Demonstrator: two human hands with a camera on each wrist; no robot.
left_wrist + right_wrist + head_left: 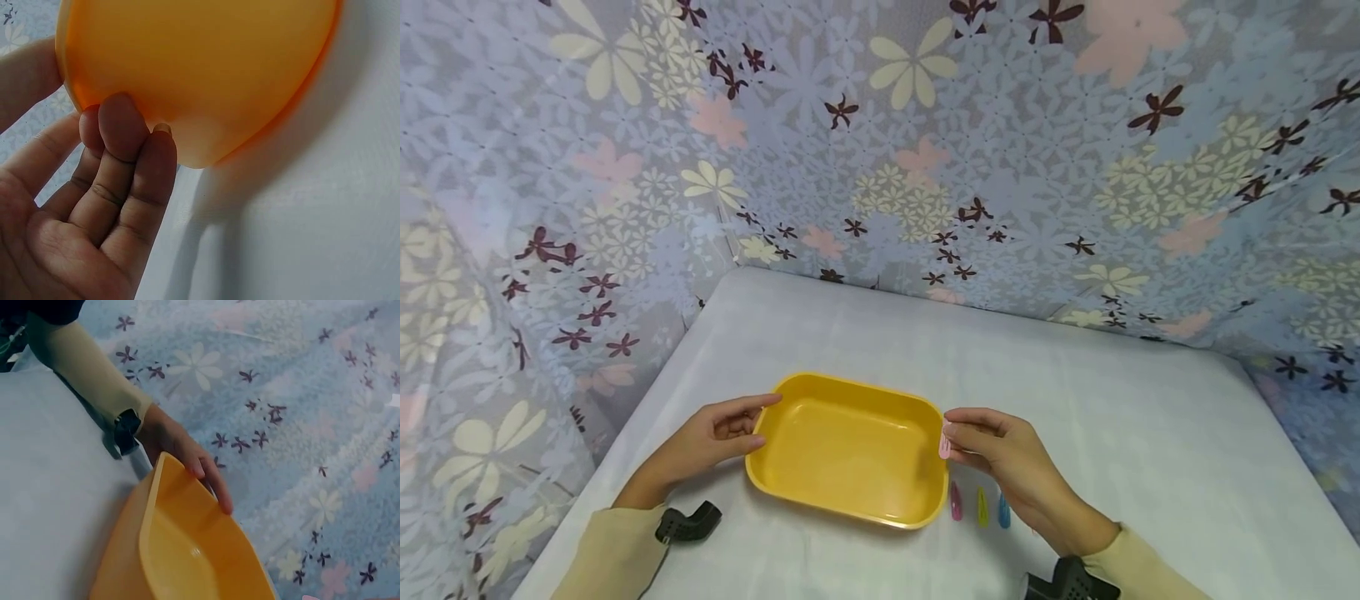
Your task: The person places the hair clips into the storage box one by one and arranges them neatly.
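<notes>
yellow tray: one; rectangular, corners rounded, hollow side up; located at the near middle of the white tabletop, set slightly askew; cannot tell whether flat on the surface or a little raised.

left hand: at the left end of the yellow tray, gripping it; thumb and forefinger at the rim, remaining fingers bent against the outer wall in the left wrist view.

right hand: just beside the right end of the yellow tray; pinching a pink clip between thumb and fingers; mostly out of frame in the right wrist view.

pink clip: one; held roughly upright at the right-hand rim; cannot tell whether touching it.

loose clips: in a row on the white tabletop, near the tray's near right corner, below the right hand; from left to right, magenta clip, lime clip, blue clip, all lengthwise toward the viewer, set apart from one another.

wrist devices: two, black; one at the left wrist, one at the right.

sleeves: beige, on both arms.

floral cloth: behind the tabletop and at its sides; blossoms in cream, pink, pale blue and dark red.
</notes>
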